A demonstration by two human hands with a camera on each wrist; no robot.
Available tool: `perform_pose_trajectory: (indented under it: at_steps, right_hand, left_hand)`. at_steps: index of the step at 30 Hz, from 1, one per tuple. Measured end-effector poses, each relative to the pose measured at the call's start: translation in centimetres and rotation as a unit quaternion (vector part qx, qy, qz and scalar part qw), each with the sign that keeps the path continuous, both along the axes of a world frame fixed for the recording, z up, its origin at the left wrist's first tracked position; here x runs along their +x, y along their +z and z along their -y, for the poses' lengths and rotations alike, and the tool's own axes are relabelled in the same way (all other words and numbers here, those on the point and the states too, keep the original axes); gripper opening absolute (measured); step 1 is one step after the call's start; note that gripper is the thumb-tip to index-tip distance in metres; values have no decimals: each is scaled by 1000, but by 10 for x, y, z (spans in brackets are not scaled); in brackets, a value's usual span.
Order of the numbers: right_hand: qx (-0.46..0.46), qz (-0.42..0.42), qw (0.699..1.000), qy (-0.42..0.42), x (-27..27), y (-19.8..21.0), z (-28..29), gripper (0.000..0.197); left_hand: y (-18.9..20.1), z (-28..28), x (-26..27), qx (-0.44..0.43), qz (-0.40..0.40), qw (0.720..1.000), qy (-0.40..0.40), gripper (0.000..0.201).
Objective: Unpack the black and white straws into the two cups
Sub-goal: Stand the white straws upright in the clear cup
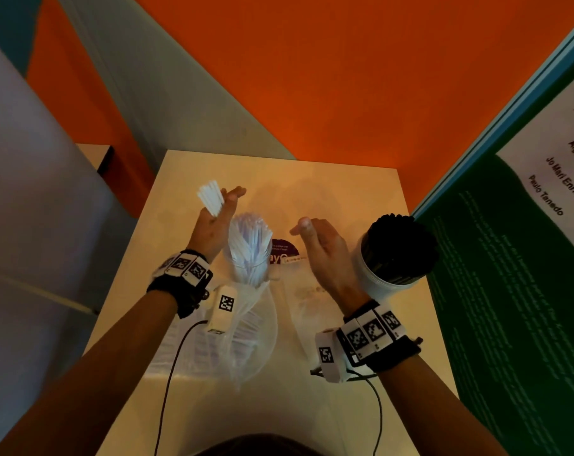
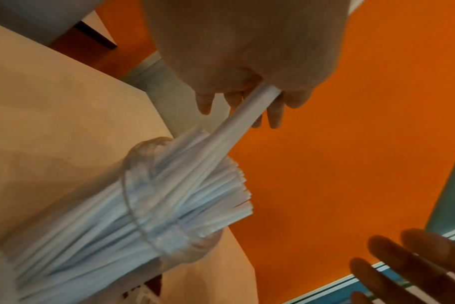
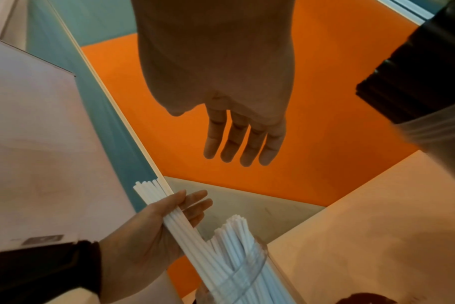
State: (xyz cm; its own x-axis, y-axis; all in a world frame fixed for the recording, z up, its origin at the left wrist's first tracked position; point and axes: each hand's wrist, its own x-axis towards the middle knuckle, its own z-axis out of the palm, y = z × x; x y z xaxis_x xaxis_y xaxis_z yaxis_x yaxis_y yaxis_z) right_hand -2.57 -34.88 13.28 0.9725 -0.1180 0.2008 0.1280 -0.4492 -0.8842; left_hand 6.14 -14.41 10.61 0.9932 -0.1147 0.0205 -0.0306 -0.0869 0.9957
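Note:
My left hand (image 1: pixel 226 205) is raised over the table and pinches a small bundle of white straws (image 1: pixel 210 197) between thumb and palm. In the right wrist view the left hand (image 3: pixel 148 232) holds that bundle (image 3: pixel 156 195) tilted, its lower ends among the straws in the clear cup (image 3: pixel 247 267). The clear cup (image 1: pixel 249 271) stands mid-table, full of white straws (image 1: pixel 249 232). My right hand (image 1: pixel 315 235) hovers open to the cup's right, fingers straight (image 3: pixel 237 139), holding nothing. A white cup (image 1: pixel 377 274) packed with black straws (image 1: pixel 400 238) stands at the right edge.
A clear plastic bag (image 1: pixel 252 334) with white straws inside lies in front of the clear cup. A flat bag with a purple label (image 1: pixel 285 255) lies between the cups. A green poster board (image 1: pixel 509 291) stands at the right, a grey panel (image 1: pixel 32 192) at the left.

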Motion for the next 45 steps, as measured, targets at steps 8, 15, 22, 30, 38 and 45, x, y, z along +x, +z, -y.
perform_pose_trajectory:
  at_steps: [8,15,22,30,38,45]
  right_hand:
    - [-16,-45,999,13,-11,-19,-6,43]
    - [-201,-267,919,210,-25,-61,-42,26]
    - [-288,-361,830,313,-36,-110,-87,30]
    - [-344,-319,838,277,-38,-147,-113,45]
    - [-418,-313,808,273,-50,-158,-121,41]
    - [-409,-330,804,279,-58,-163,-125,31]
  left_hand:
    - [-45,-45,-8,197,-130,968,-88,145]
    - [-78,-70,-53,241,-98,965,-32,93]
    - [-73,-54,-93,364,-86,906,-196,31]
    - [-67,-48,-99,385,-82,884,-251,17]
    - [-64,-41,-99,380,-80,880,-273,13]
    - [-61,-39,-99,379,-78,881,-272,6]
